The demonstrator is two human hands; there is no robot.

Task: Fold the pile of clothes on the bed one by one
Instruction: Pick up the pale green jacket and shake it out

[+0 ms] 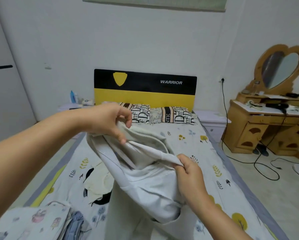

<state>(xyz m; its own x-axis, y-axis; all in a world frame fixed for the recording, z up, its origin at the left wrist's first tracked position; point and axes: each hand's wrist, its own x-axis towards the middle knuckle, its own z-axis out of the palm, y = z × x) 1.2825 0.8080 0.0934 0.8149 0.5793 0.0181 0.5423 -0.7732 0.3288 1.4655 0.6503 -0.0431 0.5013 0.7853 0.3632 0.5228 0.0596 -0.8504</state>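
A pale grey garment (145, 184) hangs in the air above the bed (197, 146), its lower part draping down toward the bottom of the view. My left hand (108, 120) pinches its upper edge at the far left. My right hand (188, 170) pinches the same edge further right, so the opening sags between both hands. On the sheet under the garment lies a cream and black garment (96, 184). At the bottom left lie more clothes (41, 222), a floral one beside a blue-grey one.
Two patterned pillows (162, 115) lean at a yellow and black headboard (145, 89). A wooden dressing table (270, 125) with a heart mirror stands right, with black cables (259, 167) on the floor. A low nightstand (212, 122) flanks the bed.
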